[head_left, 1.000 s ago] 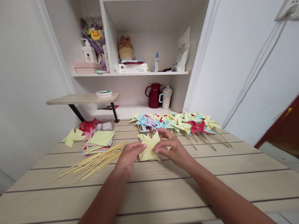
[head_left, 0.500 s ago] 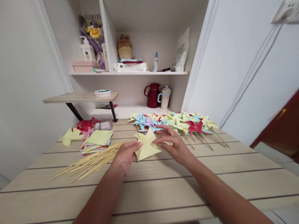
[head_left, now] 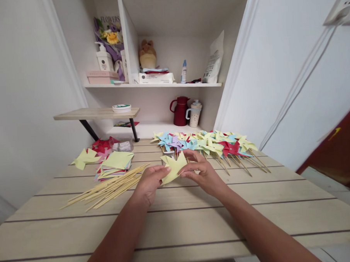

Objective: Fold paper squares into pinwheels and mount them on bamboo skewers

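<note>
Although both hands meet at one piece, the entry runs from left to right.

Item: yellow paper piece, pointed at the corners, held over the middle of the table; whether it touches the planks cannot be told. Directly between the hands, with no marked long axis; two points face the far side, one to the left, one to the right.

Item: left hand, at the piece's left and near side, gripping it, thumb laid flat on the upper face and fingers beneath.

Item: right hand, at the right edge, thumb and forefinger tips close together against the paper; pinch or mere touch cannot be told. Neither hand is clearly nearer, as each reaches the paper from its own side.

Item: bundle of wooden sticks, just left of the left hand, long axis running from near left to far right.

Item: paper stack, beyond the sticks.

Item: finished pinwheels, on the far right, beyond the right hand, sticks pointing nearward.
</note>
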A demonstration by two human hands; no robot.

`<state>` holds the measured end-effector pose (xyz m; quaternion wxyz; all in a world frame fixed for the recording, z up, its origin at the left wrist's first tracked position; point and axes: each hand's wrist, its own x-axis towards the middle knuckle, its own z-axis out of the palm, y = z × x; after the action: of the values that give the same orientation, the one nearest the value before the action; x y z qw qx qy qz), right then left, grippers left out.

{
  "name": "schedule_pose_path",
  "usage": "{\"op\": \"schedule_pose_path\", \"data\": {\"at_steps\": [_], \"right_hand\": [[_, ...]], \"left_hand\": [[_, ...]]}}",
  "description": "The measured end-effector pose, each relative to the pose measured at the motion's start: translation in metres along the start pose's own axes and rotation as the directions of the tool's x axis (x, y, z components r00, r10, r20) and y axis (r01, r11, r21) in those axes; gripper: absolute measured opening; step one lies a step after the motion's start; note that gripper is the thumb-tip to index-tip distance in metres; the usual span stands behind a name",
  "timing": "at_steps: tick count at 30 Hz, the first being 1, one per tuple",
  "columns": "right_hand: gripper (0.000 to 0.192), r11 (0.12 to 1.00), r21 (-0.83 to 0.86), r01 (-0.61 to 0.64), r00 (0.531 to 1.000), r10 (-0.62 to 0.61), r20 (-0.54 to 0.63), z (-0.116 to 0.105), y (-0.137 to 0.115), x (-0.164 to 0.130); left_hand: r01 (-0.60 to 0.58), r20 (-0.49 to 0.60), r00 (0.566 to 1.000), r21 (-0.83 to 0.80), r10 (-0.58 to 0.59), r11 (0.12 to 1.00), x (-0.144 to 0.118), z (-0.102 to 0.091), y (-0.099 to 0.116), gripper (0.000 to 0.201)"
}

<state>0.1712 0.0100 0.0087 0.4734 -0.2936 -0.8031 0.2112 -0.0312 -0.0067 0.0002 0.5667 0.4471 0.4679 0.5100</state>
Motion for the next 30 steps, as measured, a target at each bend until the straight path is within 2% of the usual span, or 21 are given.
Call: {"op": "schedule_pose_path", "data": {"at_steps": [3, 8, 15, 30], "right_hand": [[0.010, 0.999, -0.042, -0.016, 1.000, 0.015, -0.007, 0.002, -0.001, 0.000], [0.016, 0.986, -0.165, 0.001, 1.000, -0.001, 0.000, 0.003, -0.005, 0.002], [0.011, 0.967, -0.255, -0.017, 0.999, 0.024, 0.021, 0.006, -0.001, 0.002], [0.014, 0.973, -0.200, -0.117, 0.993, 0.113, -0.032, 0.008, 0.001, 0.004]], "left_hand": [[-0.016, -0.007, 1.000, 0.061, 0.016, 0.998, -0.001, 0.002, 0.000, 0.030], [-0.084, -0.035, 0.996, 0.063, 0.086, 0.995, -0.005, 0.009, 0.005, 0.031], [-0.138, -0.079, 0.985, 0.152, 0.151, 0.979, -0.006, 0.015, 0.005, 0.022], [-0.182, -0.045, 0.980, 0.172, 0.192, 0.968, -0.006, 0.018, 0.003, 0.019]]}}
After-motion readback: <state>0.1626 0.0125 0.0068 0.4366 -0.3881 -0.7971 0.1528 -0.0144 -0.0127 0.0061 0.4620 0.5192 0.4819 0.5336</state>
